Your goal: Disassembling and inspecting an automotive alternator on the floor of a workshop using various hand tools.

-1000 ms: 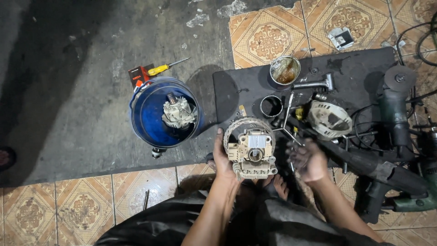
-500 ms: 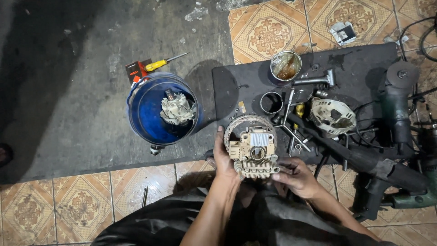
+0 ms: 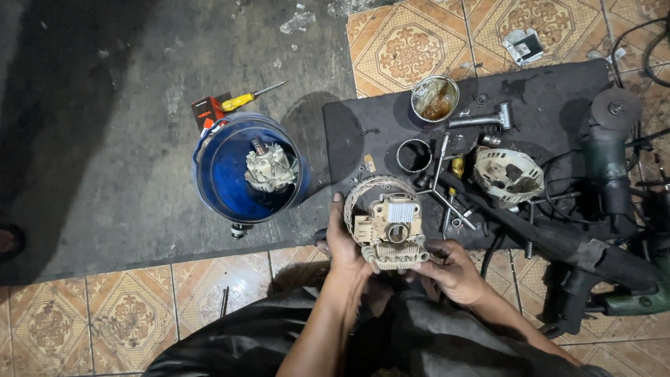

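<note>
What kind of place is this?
Probably a floor-level repair workshop: both hands hold a greasy alternator part over a black mat strewn with tools, beside an angle grinder and a blue bucket.

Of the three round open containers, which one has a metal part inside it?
The blue bucket on the grey floor, left of the black mat: a rotor sits inside. The small tin holds brown liquid; the black ring looks empty.
</note>
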